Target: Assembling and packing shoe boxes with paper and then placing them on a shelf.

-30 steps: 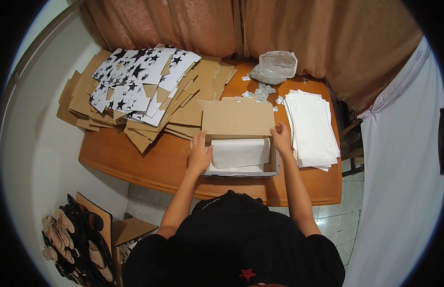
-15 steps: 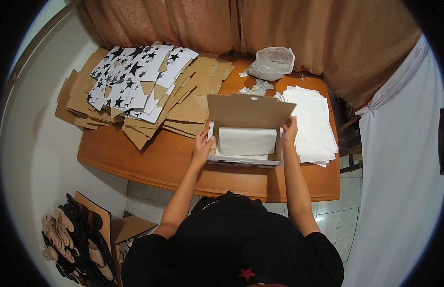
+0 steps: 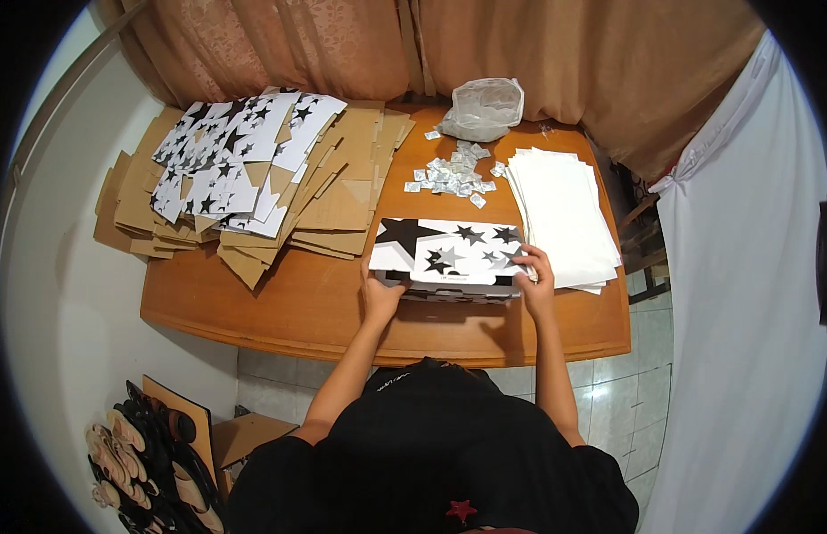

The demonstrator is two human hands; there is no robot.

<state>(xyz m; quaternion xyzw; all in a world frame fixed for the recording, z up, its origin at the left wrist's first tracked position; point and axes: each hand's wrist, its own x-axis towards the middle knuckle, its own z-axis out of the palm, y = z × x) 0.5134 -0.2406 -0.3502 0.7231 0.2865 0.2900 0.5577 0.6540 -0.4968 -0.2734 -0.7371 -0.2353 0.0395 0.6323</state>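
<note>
Box (image 3: 449, 256) on table (image 3: 280, 303); flat cartons (image 3: 253, 187) left, paper stack (image 3: 560, 214) right, packets (image 3: 454, 173) behind.

Closed white box with black stars (image 3: 449, 254), flat, table's near edge.

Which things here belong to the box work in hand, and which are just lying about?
In hand:
- star-printed box, lid down
- left hand at its near left corner
- right hand at its right end

Lying about:
- flat cardboard blanks
- white paper stack
- small silvery packets
- clear plastic bag
- sandals on the floor
</note>
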